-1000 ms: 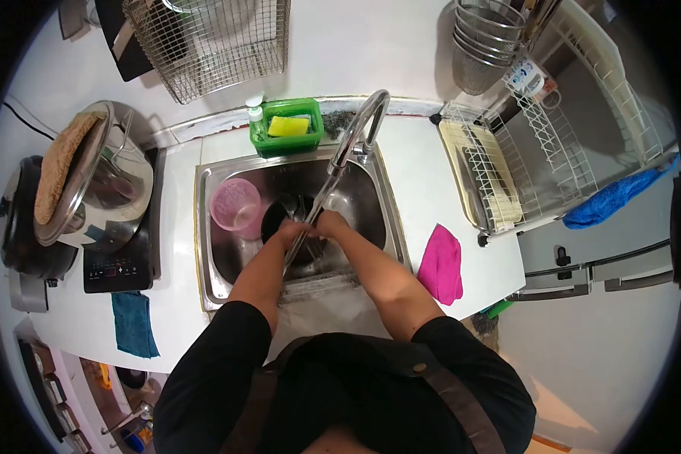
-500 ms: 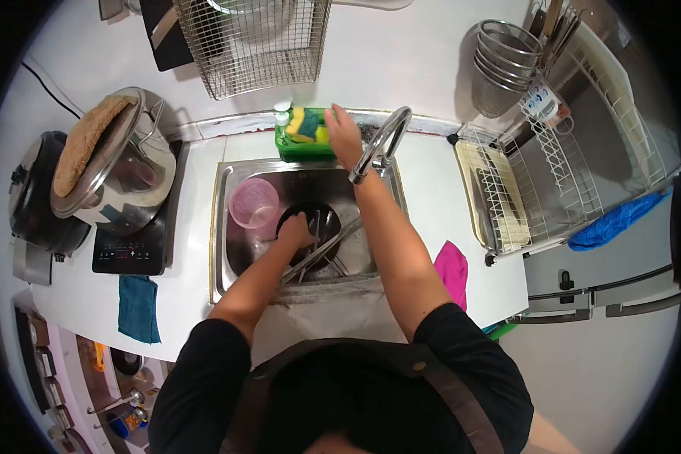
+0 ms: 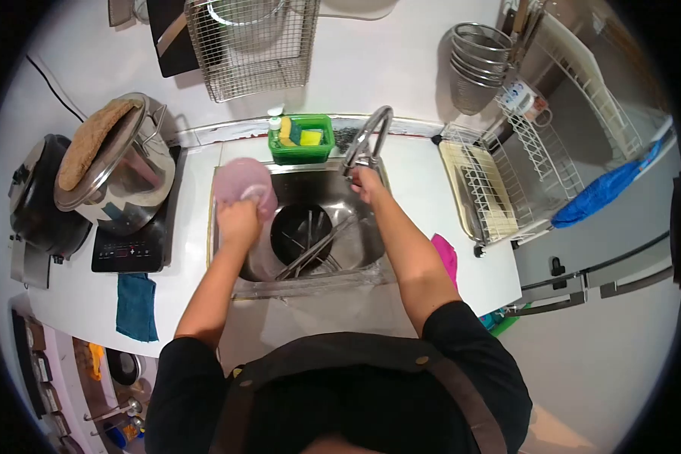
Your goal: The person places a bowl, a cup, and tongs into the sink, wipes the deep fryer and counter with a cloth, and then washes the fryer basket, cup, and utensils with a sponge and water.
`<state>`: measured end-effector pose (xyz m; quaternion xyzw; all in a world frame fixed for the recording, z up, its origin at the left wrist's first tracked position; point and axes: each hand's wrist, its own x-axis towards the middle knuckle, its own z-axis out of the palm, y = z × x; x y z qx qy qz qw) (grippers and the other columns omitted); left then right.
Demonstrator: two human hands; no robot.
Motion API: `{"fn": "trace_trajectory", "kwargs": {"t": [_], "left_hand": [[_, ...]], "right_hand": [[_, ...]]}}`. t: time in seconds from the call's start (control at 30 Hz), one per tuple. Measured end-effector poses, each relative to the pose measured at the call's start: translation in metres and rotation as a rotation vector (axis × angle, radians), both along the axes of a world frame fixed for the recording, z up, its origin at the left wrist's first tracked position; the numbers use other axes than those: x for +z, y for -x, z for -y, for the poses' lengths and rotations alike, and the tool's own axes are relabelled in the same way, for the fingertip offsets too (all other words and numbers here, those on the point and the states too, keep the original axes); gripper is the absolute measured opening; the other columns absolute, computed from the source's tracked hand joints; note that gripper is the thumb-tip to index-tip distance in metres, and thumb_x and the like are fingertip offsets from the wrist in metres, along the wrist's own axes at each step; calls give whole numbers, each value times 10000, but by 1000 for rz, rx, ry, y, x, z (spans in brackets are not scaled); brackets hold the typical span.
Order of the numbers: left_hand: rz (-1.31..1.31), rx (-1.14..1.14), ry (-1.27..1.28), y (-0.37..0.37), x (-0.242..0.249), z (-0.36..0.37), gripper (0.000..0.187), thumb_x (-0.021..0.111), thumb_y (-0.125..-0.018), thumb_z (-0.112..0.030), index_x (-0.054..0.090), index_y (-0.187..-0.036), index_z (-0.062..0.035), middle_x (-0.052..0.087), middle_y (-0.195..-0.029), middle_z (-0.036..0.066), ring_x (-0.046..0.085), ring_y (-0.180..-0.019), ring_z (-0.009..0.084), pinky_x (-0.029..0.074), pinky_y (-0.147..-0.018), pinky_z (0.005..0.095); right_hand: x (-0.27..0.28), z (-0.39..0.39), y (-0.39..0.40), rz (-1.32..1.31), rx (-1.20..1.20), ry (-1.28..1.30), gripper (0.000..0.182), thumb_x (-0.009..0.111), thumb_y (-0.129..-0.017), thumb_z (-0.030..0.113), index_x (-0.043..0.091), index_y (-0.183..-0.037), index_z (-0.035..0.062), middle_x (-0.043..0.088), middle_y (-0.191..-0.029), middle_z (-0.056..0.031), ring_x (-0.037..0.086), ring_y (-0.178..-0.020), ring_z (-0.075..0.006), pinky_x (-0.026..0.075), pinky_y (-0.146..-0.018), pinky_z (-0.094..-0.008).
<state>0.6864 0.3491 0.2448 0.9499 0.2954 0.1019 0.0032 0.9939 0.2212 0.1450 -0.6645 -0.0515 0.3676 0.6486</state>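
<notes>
Over the steel sink (image 3: 371,250), left hand (image 3: 238,221) fingers grip a pink cup (image 3: 244,186), mouth tilted left; right hand (image 3: 368,181) fingers curl beneath the faucet (image 3: 368,136)

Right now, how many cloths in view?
3: a teal cloth on the counter below the induction cooker, a pink cloth right of the sink, partly behind the right arm, and a blue cloth by the dish rack. Others may be hidden.
</notes>
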Motion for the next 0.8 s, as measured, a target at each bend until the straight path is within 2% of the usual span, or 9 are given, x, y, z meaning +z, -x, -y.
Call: {"fn": "trace_trajectory", "kwargs": {"t": [0.13,0.2,0.27,0.4,0.5,0.6,0.63,0.73,0.8], "left_hand": [[279,-10,104,2,60,24,208,598,-727,-261,597,-869,-109,604,-697,111,582,-651,302,420,-703,427],[347,13,231,-2,60,23,226,615,-712,-266,590,-844,-85,593,-682,120,570,-636,319,431,-653,413],[533,-122,478,-15,17,13,205,642,-706,-224,581,-817,-63,591,-705,124,581,-631,271,449,-585,359],[728,-182,1317,-53,-33,32,174,619,-704,-26,556,-865,-52,566,-754,15,544,-681,122,452,-586,260],[709,-241,1714,-76,-49,53,189,595,-707,7,546,-880,-51,557,-801,5,536,-702,128,453,-613,248],[867,-441,1492,-102,-74,60,201,594,-710,-19,543,-902,-51,578,-797,46,560,-728,170,452,-633,279],[606,-719,880,-104,-76,47,216,605,-715,-131,547,-900,-36,581,-775,102,563,-752,246,447,-675,331],[520,-456,777,-109,-71,41,285,608,-704,-246,558,-875,-22,572,-775,145,554,-746,314,439,-681,384],[652,-354,599,-118,-97,20,298,605,-705,-267,564,-846,-9,572,-778,157,558,-740,323,441,-669,394]], "right_hand": [[11,-6,16,6,-186,-59,59,532,-724,106,510,-713,52,417,-512,-29,382,-388,-138,317,-357,-254],[11,-8,11,-88,43,49,107,523,-758,123,523,-654,100,472,-542,0,464,-477,-93,379,-442,-212],[77,-4,63,-52,133,110,98,507,-762,101,546,-673,86,486,-540,-6,487,-495,-96,383,-446,-217],[139,6,109,84,886,-53,112,531,-773,116,602,-763,31,584,-669,-83,531,-528,-136,421,-456,-250],[139,3,114,167,745,-6,121,504,-775,50,604,-829,6,611,-723,-87,564,-590,-147,460,-521,-251],[133,-4,114,269,902,-90,132,476,-770,-1,596,-822,-13,616,-762,-105,552,-556,-145,476,-542,-241],[117,-15,105,261,655,-151,124,474,-768,1,589,-808,-21,614,-771,-109,547,-544,-148,471,-521,-247],[116,-28,115,182,334,-123,108,490,-747,46,582,-769,-6,602,-738,-104,514,-499,-144,418,-443,-269],[100,-48,117,644,291,85,98,513,-709,82,585,-755,34,575,-673,-82,475,-472,-117,353,-403,-264]]}}
